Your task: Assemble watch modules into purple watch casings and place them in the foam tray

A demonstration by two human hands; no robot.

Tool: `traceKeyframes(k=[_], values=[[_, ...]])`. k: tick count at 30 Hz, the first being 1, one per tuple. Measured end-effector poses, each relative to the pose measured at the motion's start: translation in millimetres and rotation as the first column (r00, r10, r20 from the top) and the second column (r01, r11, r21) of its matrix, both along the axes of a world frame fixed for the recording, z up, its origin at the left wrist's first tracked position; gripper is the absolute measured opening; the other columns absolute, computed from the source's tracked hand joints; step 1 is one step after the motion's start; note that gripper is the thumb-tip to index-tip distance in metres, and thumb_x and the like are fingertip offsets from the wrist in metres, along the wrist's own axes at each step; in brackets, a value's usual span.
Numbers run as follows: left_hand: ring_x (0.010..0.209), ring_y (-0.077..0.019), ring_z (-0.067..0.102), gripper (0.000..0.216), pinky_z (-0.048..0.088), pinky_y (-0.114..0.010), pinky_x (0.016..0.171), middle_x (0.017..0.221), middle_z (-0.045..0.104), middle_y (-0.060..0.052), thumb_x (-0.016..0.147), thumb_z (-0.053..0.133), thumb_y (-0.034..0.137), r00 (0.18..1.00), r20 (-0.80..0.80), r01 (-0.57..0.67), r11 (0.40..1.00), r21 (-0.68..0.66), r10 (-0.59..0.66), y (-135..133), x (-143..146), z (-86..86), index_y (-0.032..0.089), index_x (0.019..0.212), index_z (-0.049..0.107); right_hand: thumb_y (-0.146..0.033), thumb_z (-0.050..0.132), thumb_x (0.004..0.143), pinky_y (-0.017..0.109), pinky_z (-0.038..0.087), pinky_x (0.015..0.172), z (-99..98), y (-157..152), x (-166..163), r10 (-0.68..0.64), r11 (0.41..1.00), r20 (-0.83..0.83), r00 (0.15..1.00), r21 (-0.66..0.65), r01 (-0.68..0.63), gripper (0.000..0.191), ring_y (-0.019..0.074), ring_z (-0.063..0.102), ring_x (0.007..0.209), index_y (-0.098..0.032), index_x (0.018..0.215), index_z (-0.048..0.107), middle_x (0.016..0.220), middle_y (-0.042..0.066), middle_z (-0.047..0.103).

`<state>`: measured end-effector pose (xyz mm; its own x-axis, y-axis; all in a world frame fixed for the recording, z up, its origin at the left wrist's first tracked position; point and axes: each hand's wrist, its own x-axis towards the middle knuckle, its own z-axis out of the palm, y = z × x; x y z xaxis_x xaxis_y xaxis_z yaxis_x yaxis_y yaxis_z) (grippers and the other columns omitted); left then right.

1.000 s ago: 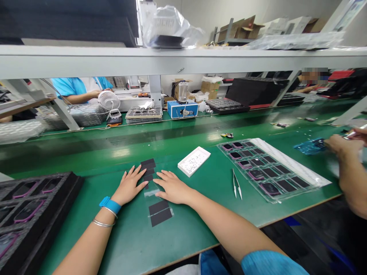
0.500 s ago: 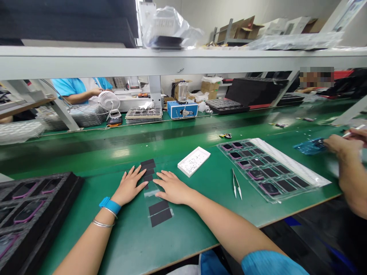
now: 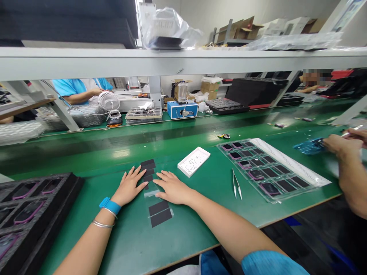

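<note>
My left hand (image 3: 129,186) and my right hand (image 3: 172,186) lie flat on the green bench, fingers stretched out, one on each side of a clear strip carrying black rectangular pieces (image 3: 151,190). Both hands press on the strip's edges. Further black pieces lie beyond the fingertips and another pair (image 3: 159,213) sits nearer my body. A blue band and a silver bangle are on my left wrist.
Metal tweezers (image 3: 236,183) lie right of my hand. A small white tray (image 3: 194,161) sits ahead. A clear blister tray of dark parts (image 3: 265,168) is at right, a black foam tray (image 3: 31,206) at left. A co-worker's hands (image 3: 344,145) work at far right.
</note>
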<state>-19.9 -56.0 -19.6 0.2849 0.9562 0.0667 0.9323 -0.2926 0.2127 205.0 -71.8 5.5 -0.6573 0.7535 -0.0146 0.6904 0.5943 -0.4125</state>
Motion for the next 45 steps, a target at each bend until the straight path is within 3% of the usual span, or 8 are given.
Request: traceKeyframes(k=[45], values=[[0.140, -0.0302, 0.016, 0.057, 0.017, -0.056, 0.110, 0.151, 0.026, -0.005, 0.088, 0.040, 0.052, 1.000, 0.001, -0.007, 1.000, -0.012, 0.007, -0.7, 1.6, 2.4, 0.028, 0.139, 0.038, -0.044, 0.053, 0.087, 0.048, 0.014, 0.114, 1.9, -1.0, 1.1, 0.005, 1.000, -0.003, 1.000, -0.007, -0.005, 0.057, 0.0293, 0.016, 0.140, -0.018, 0.137, 0.042, 0.149, 0.013, 0.027]])
